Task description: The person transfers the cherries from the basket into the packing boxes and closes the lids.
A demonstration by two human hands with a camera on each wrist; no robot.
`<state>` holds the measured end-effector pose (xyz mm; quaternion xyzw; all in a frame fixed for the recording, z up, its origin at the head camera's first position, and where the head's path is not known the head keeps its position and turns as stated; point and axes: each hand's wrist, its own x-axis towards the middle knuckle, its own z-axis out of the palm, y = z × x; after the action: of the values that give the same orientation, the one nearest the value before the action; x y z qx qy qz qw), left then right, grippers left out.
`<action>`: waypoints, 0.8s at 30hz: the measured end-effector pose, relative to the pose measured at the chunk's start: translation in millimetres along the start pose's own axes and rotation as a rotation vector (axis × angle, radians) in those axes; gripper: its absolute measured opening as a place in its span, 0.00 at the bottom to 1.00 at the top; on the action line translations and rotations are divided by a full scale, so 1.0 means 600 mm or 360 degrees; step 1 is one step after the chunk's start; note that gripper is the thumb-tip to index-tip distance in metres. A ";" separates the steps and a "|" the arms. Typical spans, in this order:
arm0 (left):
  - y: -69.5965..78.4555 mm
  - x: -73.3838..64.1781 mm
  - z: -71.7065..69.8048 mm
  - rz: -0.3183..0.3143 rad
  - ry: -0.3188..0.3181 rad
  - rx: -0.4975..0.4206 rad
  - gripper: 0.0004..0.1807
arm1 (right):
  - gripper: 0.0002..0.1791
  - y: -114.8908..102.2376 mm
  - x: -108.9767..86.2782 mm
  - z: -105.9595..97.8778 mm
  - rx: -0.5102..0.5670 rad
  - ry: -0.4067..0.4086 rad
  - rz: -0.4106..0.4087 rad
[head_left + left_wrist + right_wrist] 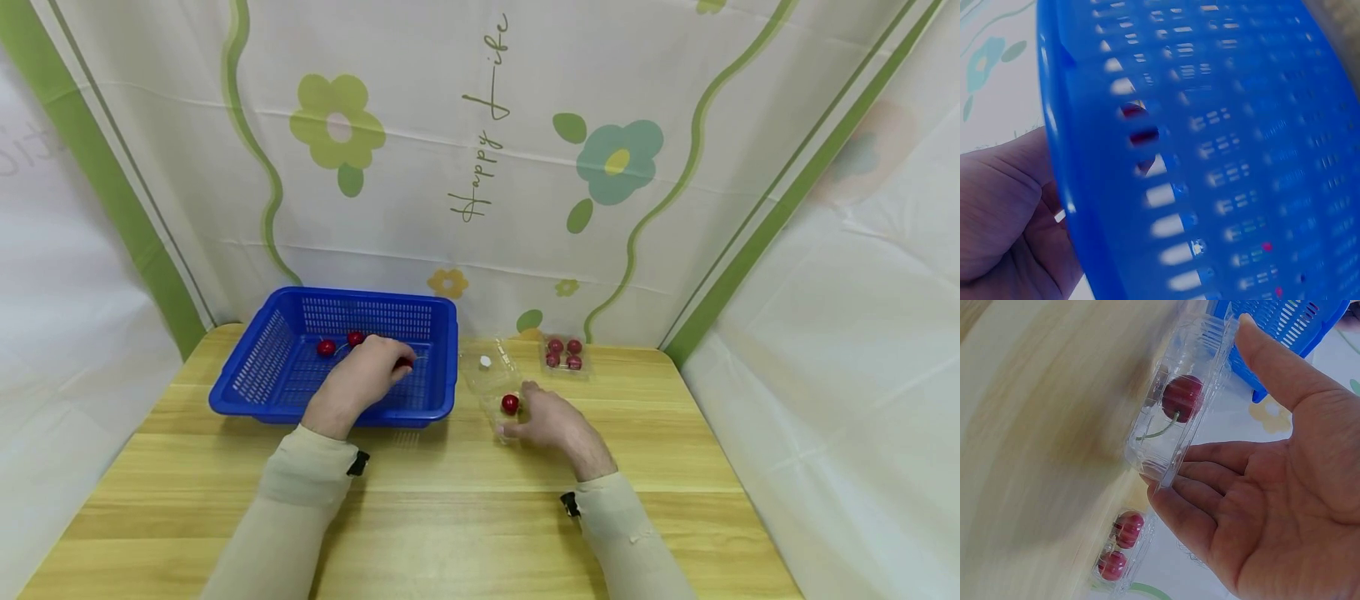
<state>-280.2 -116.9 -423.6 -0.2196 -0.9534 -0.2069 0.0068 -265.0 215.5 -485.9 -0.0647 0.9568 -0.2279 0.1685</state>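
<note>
Inside the blue basket, my left hand pinches a red cherry between thumb and fingers. In the left wrist view, the basket wall hides most of those fingertips, and dark red shows through its slots. Two more cherries, one at the left and another beside it, lie on the basket floor. My right hand holds an open clear plastic box by its edges, thumb at one end and fingers at the other. One stemmed cherry lies in that box.
A second clear box with several cherries stands behind my right hand, near the table's back edge. The wooden table reaches a printed curtain at the back, with more white curtain at both sides.
</note>
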 end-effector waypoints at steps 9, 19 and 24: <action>0.026 0.004 0.008 0.0059 0.0040 -0.0003 0.09 | 0.61 -0.001 0.001 -0.002 -0.0015 -0.0008 0.0004; 0.059 0.015 0.021 0.0072 0.0011 -0.0045 0.11 | 0.62 0.000 0.004 -0.001 -0.0008 -0.0013 0.0006; 0.076 0.020 0.034 0.0105 0.0033 -0.0034 0.10 | 0.62 0.000 0.006 0.001 -0.0008 -0.0010 0.0019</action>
<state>-270.1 -66.6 -423.2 -0.2488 -0.9432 -0.2191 0.0211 -268.0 214.8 -487.3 -0.0599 0.9573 -0.2242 0.1726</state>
